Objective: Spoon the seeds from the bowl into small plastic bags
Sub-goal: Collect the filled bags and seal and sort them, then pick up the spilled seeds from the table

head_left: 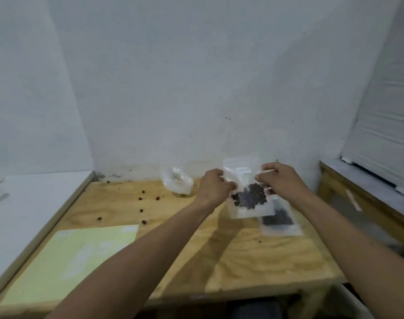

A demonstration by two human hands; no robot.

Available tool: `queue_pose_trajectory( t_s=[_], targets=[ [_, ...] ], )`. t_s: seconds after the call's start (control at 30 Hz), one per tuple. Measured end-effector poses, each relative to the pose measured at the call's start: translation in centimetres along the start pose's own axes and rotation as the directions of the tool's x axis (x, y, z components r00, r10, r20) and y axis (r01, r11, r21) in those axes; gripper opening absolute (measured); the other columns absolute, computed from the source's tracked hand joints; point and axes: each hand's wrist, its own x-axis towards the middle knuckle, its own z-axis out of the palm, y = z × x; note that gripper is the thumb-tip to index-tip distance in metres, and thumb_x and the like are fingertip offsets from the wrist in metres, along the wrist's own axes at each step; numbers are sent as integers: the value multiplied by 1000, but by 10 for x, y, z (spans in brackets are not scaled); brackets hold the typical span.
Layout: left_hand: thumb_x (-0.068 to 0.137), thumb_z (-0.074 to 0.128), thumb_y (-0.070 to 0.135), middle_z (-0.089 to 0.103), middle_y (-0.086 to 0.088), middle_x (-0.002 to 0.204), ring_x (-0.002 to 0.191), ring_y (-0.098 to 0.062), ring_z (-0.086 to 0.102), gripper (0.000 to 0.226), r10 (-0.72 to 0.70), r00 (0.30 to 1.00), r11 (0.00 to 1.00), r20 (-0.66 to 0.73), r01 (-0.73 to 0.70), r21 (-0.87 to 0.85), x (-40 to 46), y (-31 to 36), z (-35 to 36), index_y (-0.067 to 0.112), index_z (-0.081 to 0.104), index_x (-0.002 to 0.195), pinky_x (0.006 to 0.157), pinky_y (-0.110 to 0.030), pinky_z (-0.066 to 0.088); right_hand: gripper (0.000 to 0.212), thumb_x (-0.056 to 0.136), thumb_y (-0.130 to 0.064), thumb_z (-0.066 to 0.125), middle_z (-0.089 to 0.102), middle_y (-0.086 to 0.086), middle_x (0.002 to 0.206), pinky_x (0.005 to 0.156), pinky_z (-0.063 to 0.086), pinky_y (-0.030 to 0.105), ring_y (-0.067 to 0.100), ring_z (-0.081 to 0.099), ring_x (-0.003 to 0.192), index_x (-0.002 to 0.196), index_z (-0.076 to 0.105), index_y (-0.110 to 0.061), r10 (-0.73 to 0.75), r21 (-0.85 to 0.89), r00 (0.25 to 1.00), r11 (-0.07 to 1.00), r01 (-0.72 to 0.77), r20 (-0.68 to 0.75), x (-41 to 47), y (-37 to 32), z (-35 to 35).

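No legible text anywhere.

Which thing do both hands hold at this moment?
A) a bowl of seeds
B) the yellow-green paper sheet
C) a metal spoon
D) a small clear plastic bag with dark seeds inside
D: the left hand and right hand each pinch a side of the small clear plastic bag, lifted above the wooden table, with dark seeds inside.

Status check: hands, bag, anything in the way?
Both hands, left and right, pinching the held bag by its top, seeds inside. Filled bag flat on table. Loose seeds scattered left.
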Motion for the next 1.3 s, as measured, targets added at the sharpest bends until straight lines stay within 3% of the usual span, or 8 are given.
queue_pose_trajectory(
  t_s=[0.2, 0.33, 0.4, 0.57, 1.0, 1.1, 1.17, 1.3],
  targets=[
    [81, 82, 17, 69, -16, 88, 78, -29, 71, 26, -53, 989, 986, 136, 30, 164, -18, -4, 75, 11, 57, 82, 72, -44, 61, 31, 86, -28, 77, 72, 2, 95, 80, 60, 45, 26, 73, 80, 111, 62, -20, 87, -244, 994, 964, -102, -72, -19, 61, -45],
    [79, 84, 23, 44, -14, 67, 57, -20, 37, 54, -102, 983, 916, 154, 33, 401, -26, -6, 95, 16, 33, 61, 49, -43, 36, 17, 85, -28, 72, 54, 3, 65, 59, 38, 29, 23, 55, 59, 78, 60, -18, 118, -321, 991, 938, -132, -63, -31, 91, -48],
    [79, 83, 22, 50, -16, 75, 60, -20, 36, 53, -132, 979, 911, 156, 57, 408, -28, -5, 99, 16, 33, 62, 53, -48, 40, 30, 85, -33, 70, 41, 5, 62, 59, 31, 31, 19, 42, 58, 67, 50, -20, 133, -355, 989, 923, -148, -68, -35, 98, -45],
    [81, 82, 14, 29, 0, 59, 47, -15, 30, 53, -145, 978, 937, 147, 88, 337, -29, -5, 101, 15, 33, 62, 43, -25, 23, 36, 82, -41, 68, 35, 4, 63, 61, 28, 33, 19, 38, 58, 64, 44, -21, 123, -318, 989, 937, -143, -81, -32, 99, -42],
    [82, 84, 19, 33, 2, 60, 48, -13, 35, 47, -128, 984, 963, 127, 92, 253, -24, -15, 101, 14, 41, 64, 42, -22, 30, 28, 86, -40, 68, 53, 9, 68, 60, 41, 34, 27, 55, 63, 72, 60, -16, 101, -419, 988, 897, -140, -114, -28, 96, -41],
    [87, 78, 31, 58, -7, 84, 75, -20, 61, 27, -40, 996, 968, 74, 20, 250, -23, -15, 87, 12, 60, 80, 67, -37, 52, 39, 91, -43, 65, 69, 16, 99, 75, 51, 39, 32, 62, 85, 103, 69, -6, 24, -499, 980, 858, -121, -196, -22, 82, -36],
    [91, 73, 35, 68, -10, 109, 101, -25, 65, 36, 49, 999, 958, 1, -47, 284, -21, -16, 63, 5, 69, 110, 82, -34, 51, 48, 92, -45, 63, 68, 15, 120, 86, 50, 39, 34, 63, 102, 122, 68, -8, -27, -511, 978, 855, -84, -207, -15, 67, -28],
    [94, 65, 38, 65, -11, 124, 112, -24, 63, 48, 200, 970, 899, -137, -126, 420, -18, -21, -12, 5, 64, 130, 92, -34, 49, 50, 92, -45, 66, 66, 9, 133, 98, 48, 39, 30, 62, 119, 130, 67, -13, -157, -468, 979, 880, 79, -130, -3, 26, 12]
  ],
)
